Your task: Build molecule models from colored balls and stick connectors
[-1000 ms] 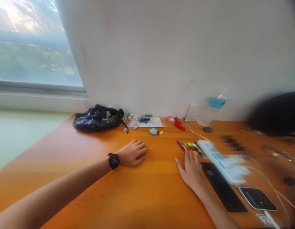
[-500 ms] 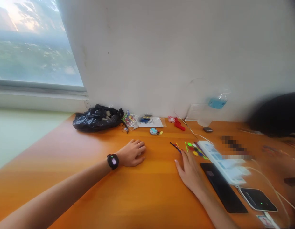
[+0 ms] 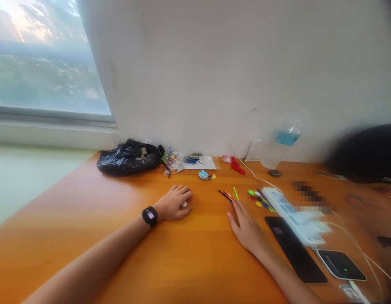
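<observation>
My left hand [image 3: 174,203], with a black watch [image 3: 149,215] on the wrist, rests on the orange desk [image 3: 189,261] with its fingers curled over a small white object [image 3: 184,204]. My right hand [image 3: 245,227] lies flat and open on the desk. Its fingertips touch a few thin coloured sticks [image 3: 227,195]. A pile of small coloured discs and sticks [image 3: 260,198] lies just to the right of them.
A black plastic bag [image 3: 129,156], clear packets of small parts [image 3: 173,160], a red tool [image 3: 237,165] and a water bottle [image 3: 282,143] line the wall. A white power strip [image 3: 293,213], a black phone [image 3: 295,248] and a cabled device [image 3: 340,264] lie on the right.
My right hand has slid left across the desk, dragging a few coloured sticks away from the pile. My left hand has curled over a small white object.
</observation>
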Tool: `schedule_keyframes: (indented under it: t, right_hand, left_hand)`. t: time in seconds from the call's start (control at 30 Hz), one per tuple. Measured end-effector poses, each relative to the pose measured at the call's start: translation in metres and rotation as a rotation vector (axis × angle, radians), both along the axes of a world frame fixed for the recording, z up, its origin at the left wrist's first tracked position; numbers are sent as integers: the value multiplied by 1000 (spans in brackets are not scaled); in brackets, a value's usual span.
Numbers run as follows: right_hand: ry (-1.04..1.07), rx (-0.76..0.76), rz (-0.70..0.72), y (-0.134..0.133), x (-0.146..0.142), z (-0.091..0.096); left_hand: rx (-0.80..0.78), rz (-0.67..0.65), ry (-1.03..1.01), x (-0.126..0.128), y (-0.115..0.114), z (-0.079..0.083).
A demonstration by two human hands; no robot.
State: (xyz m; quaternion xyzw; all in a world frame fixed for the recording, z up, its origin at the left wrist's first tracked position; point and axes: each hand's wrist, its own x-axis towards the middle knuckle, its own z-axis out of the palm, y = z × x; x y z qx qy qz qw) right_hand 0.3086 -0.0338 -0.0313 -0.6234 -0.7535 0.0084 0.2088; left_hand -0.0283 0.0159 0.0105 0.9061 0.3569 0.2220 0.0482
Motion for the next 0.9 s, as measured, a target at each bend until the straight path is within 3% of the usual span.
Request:
schedule_keyframes:
  t: [0.23, 0.37, 0.47, 0.63, 0.9]
  right_hand:
    - [50, 76, 157, 21, -48, 14]
    - [1, 159, 94, 50, -75, 10]
    - [-35, 136, 9, 70, -86, 4]
    - [81, 65, 34, 81, -82, 1]
    - [477, -90, 362, 91, -54, 11]
  left_hand:
    - [7, 76, -51, 9, 9, -8]
    - [27, 123, -44, 21, 13, -11]
    - [30, 173, -72, 24, 12, -13]
    - [-24, 256, -189, 14, 11, -18]
    - [-200, 83, -364, -5, 16, -19]
